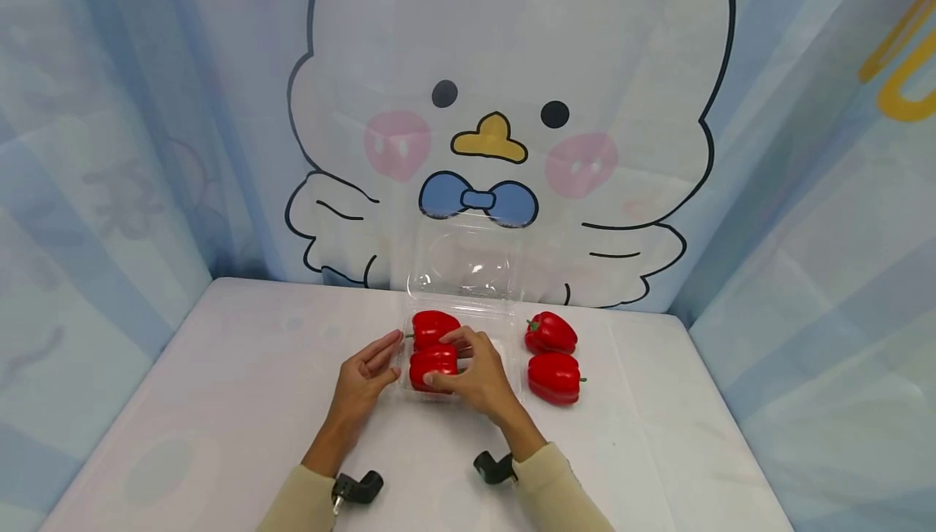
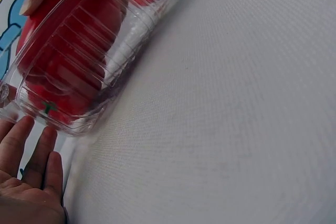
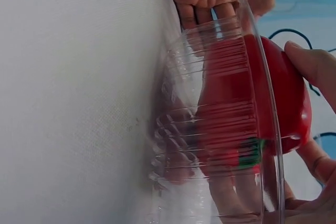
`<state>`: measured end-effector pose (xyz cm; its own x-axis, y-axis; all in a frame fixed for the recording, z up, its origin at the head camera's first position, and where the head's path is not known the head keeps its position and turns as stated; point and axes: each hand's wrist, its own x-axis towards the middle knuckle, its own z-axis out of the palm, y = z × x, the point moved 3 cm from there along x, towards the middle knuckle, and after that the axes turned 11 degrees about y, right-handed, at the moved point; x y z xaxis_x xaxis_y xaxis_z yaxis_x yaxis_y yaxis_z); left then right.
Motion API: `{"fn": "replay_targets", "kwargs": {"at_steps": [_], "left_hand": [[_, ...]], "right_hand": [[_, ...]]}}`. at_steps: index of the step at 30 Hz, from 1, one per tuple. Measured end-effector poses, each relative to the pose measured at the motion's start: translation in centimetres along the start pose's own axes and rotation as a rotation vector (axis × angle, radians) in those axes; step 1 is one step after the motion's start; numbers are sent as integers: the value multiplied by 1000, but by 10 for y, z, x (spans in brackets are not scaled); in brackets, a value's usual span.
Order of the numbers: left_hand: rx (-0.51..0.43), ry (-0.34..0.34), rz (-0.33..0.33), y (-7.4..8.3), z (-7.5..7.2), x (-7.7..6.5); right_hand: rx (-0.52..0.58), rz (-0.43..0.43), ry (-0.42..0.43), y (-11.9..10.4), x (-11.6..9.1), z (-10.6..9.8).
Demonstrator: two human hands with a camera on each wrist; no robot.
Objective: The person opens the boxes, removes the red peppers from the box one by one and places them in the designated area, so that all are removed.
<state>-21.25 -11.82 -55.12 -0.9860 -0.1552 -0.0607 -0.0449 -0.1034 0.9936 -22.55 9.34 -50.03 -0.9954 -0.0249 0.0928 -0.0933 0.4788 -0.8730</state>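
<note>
While the right hand (image 1: 478, 378) grips a pepper (image 1: 433, 363), its fingers hide the clear tray (image 1: 512, 329)

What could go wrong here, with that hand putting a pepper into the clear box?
The light clear box could slide on the smooth table; only the left hand's straight fingers steady its side. The pepper in the right hand might jam against the pepper already inside.
</note>
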Motion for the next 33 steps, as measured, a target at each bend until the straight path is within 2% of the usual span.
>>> {"fn": "replay_targets", "kwargs": {"at_steps": [6,19,33], "left_hand": [[-8,-4,-2,-1,1,1],[-10,-4,37,2,2,-1],[-6,3,-20,-1,1,1]], "right_hand": [[22,16,0,-2,0,-6],[46,39,31,-11,1,-26],[113,23,82,-14,6,-50]]}}
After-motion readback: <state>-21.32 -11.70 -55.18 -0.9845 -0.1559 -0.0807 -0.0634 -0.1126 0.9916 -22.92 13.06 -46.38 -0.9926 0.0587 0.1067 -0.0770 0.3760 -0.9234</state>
